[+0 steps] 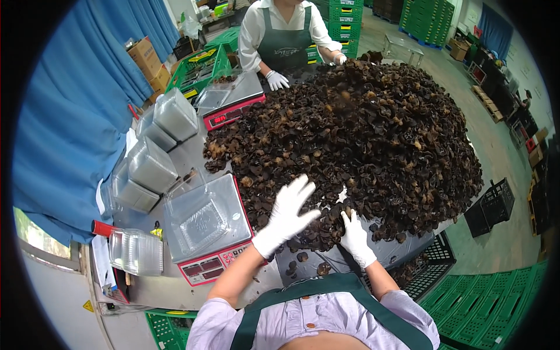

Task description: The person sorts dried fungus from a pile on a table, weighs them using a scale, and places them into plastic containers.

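Observation:
A big heap of dark brown wood ear mushrooms (373, 140) covers most of the table before me. My left hand (286, 217), in a white glove, hovers over the heap's near left edge with its fingers spread and nothing in them. At the near edge, my gloved right hand (356, 240) touches the mushrooms, fingers stretched forward; their tips are partly among the pieces. Left of my left hand, an open clear plastic clamshell box (201, 224) lies on a red and silver weighing scale (240, 204).
Stacks of clear plastic boxes (150, 163) stand along the table's left side. Across the table, a co-worker in a green apron (286, 44) rests gloved hands by the heap, near a second scale (233, 114). A black crate (429, 274) and green crates (484, 306) sit at lower right.

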